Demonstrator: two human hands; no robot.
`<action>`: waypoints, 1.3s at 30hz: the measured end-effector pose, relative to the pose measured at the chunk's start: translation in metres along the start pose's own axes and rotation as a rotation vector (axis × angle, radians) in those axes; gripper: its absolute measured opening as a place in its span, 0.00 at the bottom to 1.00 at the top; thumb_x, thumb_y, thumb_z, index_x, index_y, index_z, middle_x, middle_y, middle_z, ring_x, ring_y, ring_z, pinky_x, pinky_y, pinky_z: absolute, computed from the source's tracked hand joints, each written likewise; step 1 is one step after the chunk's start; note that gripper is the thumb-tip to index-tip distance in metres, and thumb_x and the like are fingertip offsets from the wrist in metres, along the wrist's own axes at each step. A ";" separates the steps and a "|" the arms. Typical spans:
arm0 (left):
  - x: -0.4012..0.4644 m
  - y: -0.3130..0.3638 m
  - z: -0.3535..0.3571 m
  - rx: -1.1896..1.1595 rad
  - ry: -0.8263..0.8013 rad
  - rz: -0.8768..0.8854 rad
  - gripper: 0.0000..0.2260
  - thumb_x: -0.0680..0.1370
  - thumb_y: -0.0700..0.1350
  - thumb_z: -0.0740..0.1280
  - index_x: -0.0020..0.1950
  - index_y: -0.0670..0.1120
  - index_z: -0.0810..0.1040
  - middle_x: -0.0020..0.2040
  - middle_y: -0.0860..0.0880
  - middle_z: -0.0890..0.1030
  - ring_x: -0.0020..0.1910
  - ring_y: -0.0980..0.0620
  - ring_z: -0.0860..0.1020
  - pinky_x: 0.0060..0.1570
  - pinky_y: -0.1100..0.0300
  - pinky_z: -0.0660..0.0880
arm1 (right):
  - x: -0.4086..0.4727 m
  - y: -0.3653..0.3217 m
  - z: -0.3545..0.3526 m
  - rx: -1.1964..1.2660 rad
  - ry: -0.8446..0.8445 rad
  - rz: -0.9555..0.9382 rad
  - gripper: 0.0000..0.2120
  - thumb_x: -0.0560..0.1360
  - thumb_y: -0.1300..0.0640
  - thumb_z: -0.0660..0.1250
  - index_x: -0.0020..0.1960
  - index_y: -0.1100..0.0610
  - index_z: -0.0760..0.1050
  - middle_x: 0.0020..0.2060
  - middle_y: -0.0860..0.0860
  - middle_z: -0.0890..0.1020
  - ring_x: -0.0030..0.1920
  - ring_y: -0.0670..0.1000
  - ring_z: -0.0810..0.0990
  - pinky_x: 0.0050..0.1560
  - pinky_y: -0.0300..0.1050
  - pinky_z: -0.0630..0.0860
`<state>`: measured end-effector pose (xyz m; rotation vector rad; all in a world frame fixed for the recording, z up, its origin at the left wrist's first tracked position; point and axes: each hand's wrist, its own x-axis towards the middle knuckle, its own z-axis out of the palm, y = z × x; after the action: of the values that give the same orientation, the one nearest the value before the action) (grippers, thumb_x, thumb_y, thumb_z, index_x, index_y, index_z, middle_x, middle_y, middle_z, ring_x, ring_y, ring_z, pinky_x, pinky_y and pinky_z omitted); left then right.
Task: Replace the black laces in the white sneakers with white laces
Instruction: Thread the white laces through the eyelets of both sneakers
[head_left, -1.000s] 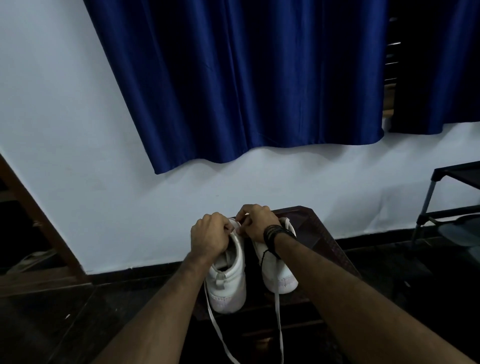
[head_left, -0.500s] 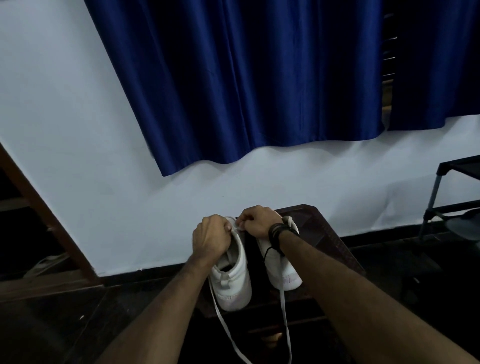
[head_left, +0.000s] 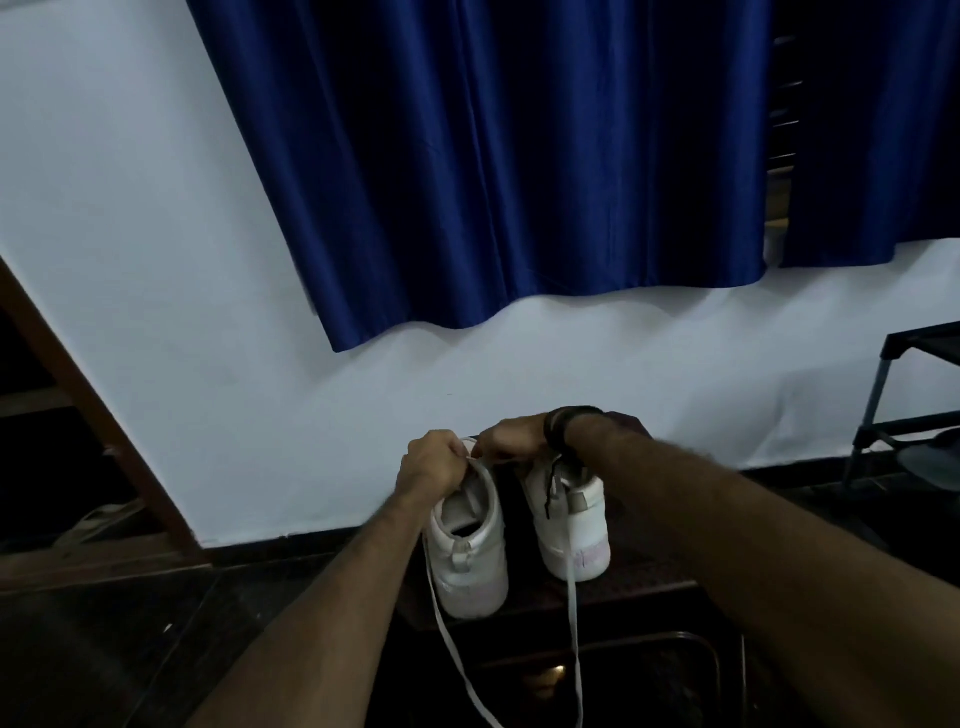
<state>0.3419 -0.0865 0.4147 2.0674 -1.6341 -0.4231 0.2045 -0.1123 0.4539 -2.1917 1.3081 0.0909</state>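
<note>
Two white sneakers stand heels toward me on a dark wooden stool (head_left: 644, 587). My left hand (head_left: 431, 467) is closed over the front of the left sneaker (head_left: 470, 551), pinching a white lace (head_left: 449, 639) whose two ends hang down past the stool's front edge. My right hand (head_left: 511, 439) is closed next to it, fingertips meeting the left hand over the same lace. The right sneaker (head_left: 576, 519) sits under my right wrist; a thin black cord (head_left: 551, 486) dangles over it from my wristband. The eyelets are hidden by my hands.
A white wall with a dark blue curtain (head_left: 493, 156) rises right behind the stool. A black metal rack (head_left: 883, 415) stands at the right edge. A brown wooden frame (head_left: 78, 395) slants at the left. The floor is dark and glossy.
The view has shifted, so the sneakers and hands sit further right and higher in frame. My right wrist has risen and turned over the right sneaker. Both hands stay on the lace.
</note>
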 end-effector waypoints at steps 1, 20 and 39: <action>0.001 -0.001 -0.004 -0.058 -0.013 -0.006 0.10 0.75 0.38 0.66 0.38 0.52 0.78 0.52 0.47 0.83 0.55 0.45 0.79 0.50 0.60 0.74 | -0.003 0.000 0.000 0.040 -0.005 -0.008 0.10 0.81 0.54 0.60 0.49 0.58 0.78 0.45 0.54 0.76 0.37 0.50 0.72 0.34 0.38 0.69; -0.032 0.018 -0.079 -0.480 0.216 0.152 0.06 0.78 0.37 0.61 0.47 0.47 0.75 0.46 0.46 0.83 0.45 0.49 0.81 0.44 0.59 0.75 | -0.003 -0.003 0.015 0.274 0.577 -0.126 0.11 0.78 0.56 0.64 0.39 0.49 0.80 0.49 0.50 0.85 0.53 0.51 0.80 0.56 0.38 0.74; -0.078 -0.012 0.018 -0.006 0.306 -0.172 0.19 0.77 0.51 0.63 0.64 0.44 0.69 0.60 0.46 0.77 0.60 0.43 0.77 0.60 0.47 0.69 | -0.132 -0.091 -0.055 0.555 0.703 -0.336 0.13 0.80 0.54 0.62 0.41 0.55 0.81 0.28 0.47 0.77 0.27 0.44 0.70 0.26 0.36 0.66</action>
<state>0.3231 -0.0117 0.3897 2.1530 -1.2829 -0.1557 0.1987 -0.0052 0.5847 -1.9560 1.0783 -1.1194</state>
